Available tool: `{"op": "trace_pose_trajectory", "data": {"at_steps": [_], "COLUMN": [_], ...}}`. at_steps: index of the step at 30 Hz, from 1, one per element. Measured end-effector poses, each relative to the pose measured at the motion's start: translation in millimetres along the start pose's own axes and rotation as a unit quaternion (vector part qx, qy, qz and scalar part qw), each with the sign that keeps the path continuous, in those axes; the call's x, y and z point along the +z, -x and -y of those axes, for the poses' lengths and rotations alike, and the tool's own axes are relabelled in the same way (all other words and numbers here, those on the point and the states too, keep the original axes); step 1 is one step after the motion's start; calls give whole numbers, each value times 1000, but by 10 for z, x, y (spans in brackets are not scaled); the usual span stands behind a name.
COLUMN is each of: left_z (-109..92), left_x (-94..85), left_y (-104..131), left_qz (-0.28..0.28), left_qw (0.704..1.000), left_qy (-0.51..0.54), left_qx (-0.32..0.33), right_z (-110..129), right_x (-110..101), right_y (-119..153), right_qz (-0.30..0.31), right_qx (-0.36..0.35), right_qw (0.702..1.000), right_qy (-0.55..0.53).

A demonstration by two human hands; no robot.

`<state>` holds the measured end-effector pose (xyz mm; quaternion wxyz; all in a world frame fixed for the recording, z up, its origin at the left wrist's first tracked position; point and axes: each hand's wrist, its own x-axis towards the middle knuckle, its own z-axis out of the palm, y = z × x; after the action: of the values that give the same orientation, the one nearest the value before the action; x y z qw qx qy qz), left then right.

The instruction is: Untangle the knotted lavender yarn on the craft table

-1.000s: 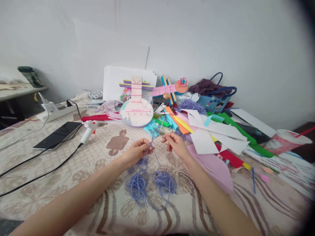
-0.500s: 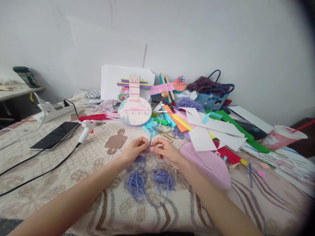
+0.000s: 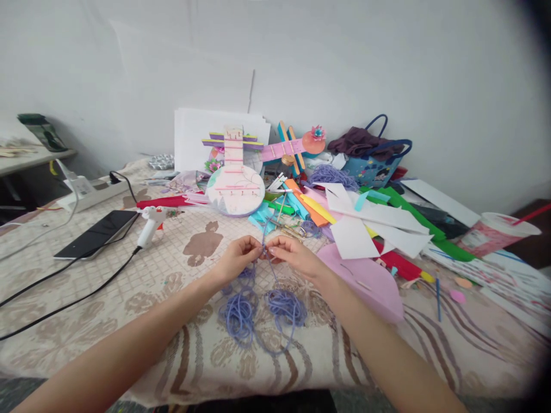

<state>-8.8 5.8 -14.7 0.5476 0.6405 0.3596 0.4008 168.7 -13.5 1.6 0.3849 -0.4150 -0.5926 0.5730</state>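
Left hand [image 3: 241, 256] and right hand [image 3: 291, 254] are basically together — both pinching purple yarn [image 3: 264, 249]. Two loose bundles [image 3: 240, 317] lie nearby on the counter [image 3: 206, 367].

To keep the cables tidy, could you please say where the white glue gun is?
In the head view, the white glue gun lies left of the left hand, just right of the black-screened device.

Craft workspace, home or studio unclear: a cloth-covered table [image 3: 107, 298] with a glue gun [image 3: 148, 229] toward its left edge, cut paper [image 3: 353, 238] heaped toward the right edge, and purple yarn [image 3: 239, 316] near the front edge.
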Motion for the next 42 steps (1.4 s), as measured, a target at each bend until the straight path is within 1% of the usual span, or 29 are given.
{"op": "trace_pose_trajectory", "data": {"at_steps": [3,5,8,10,13,16,19,23,31,36,42], "left_z": [-1,-5,-8,-5,3,8,-3,-30,-15,4,-21], "left_x": [-8,-7,2,8,12,13,16,27,11,2,11], "left_y": [-6,-6,-4,-3,-2,1,9,21,12,7,25], "left_qz": [3,1,-5,-4,5,18,22,22,32,41,40], "left_qw": [1000,1000,1000,1000,1000,1000,1000,1000,999,999,997], "left_qy": [-10,-14,-22,-23,-19,-9,-5,-6,-4,-5,-41], "left_qx": [16,19,22,19,9,4,5,2,21,28,46], "right_z": [-28,-47,-61,-58,-41,-20,0,17,31,25,21], "right_x": [70,79,29,-16,-41,-10,21,24,22,9,21], "right_y": [9,7,-6,-11,-4,11,17,13,25,25,25], "right_qz": [-1,-1,-5,4,31,51,27,-7,-8,-15,-22], "right_qx": [21,30,18,22,62,97,107,105,69,66,52], "right_qw": [999,998,999,999,996,989,989,992,997,998,997], "right_qy": [-34,-47,-36,-29,-58,-96,-101,-75,-17,-2,50]}}
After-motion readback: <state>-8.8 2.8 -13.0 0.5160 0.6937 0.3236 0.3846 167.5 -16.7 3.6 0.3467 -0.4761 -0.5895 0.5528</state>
